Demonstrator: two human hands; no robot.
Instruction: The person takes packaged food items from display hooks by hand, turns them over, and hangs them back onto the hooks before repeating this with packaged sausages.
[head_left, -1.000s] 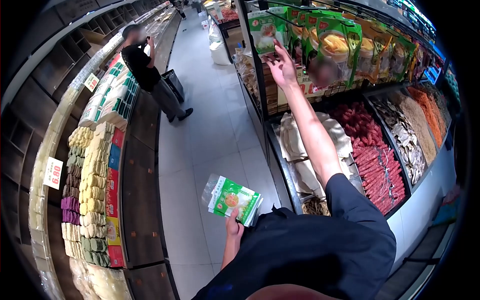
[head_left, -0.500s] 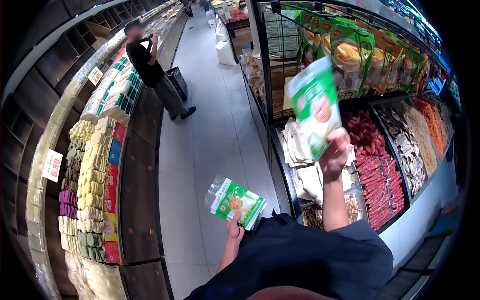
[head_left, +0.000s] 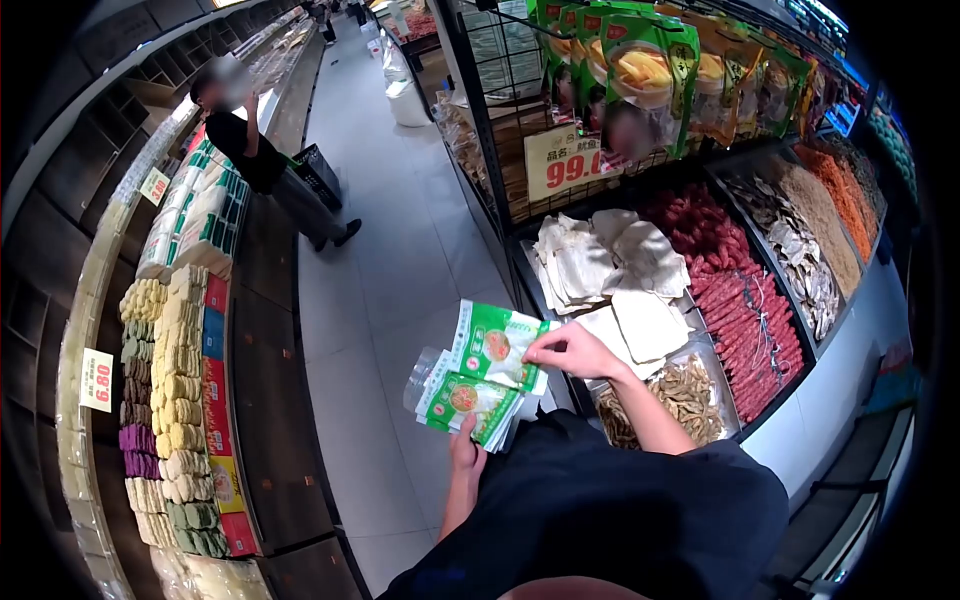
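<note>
Green packets (head_left: 462, 402): stacked in the left hand (head_left: 465, 455), its thumb pressed on top.
Single packet (head_left: 497, 345): overlapping the stack, pinched at one edge by the right hand (head_left: 578, 352).
Metal tray (head_left: 727, 402): brown dried pieces (head_left: 682, 402).
Tray behind (head_left: 531, 265): flat white sheets (head_left: 648, 327).
Black bin (head_left: 778, 406): red sausages (head_left: 742, 325), some tied with string.
Next bin (head_left: 834, 334): silvery dried fish (head_left: 808, 283).

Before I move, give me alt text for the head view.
Left hand holds a stack of flat green and white plastic packets; right hand pinches another green and white packet overlapping it. Red sausages lie at right, yellow bundles at left; a person in a black shirt stands in the aisle.
</note>
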